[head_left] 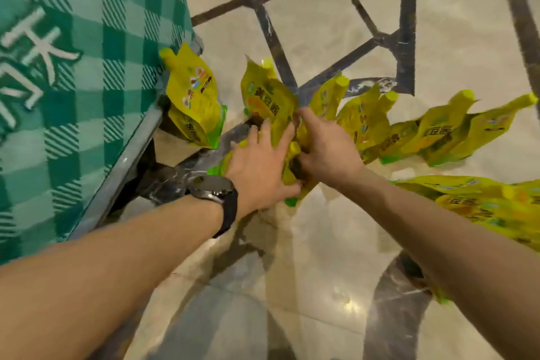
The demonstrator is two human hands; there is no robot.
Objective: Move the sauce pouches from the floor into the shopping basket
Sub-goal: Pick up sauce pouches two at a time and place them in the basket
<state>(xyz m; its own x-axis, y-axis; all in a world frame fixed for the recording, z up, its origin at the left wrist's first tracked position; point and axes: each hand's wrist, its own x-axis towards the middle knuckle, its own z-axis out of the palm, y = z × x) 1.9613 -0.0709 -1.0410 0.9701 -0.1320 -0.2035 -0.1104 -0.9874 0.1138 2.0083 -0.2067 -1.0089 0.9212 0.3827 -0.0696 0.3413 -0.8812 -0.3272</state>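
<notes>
Several yellow sauce pouches with yellow caps lie and stand on the tiled floor. One pouch (193, 102) leans against the green checked cloth. Another pouch (267, 93) stands upright in the middle, and my left hand (260, 166), wearing a black watch, lies flat against it with spread fingers. My right hand (324, 146) curls its fingers round pouches (292, 161) between both hands. A row of pouches (432, 131) fans out to the right. No shopping basket is in view.
A table draped in green checked cloth (81, 82) with a metal frame edge (128, 161) fills the left. More pouches (491, 207) are piled at the right edge. The floor is glossy beige tile with dark stripes (271, 35).
</notes>
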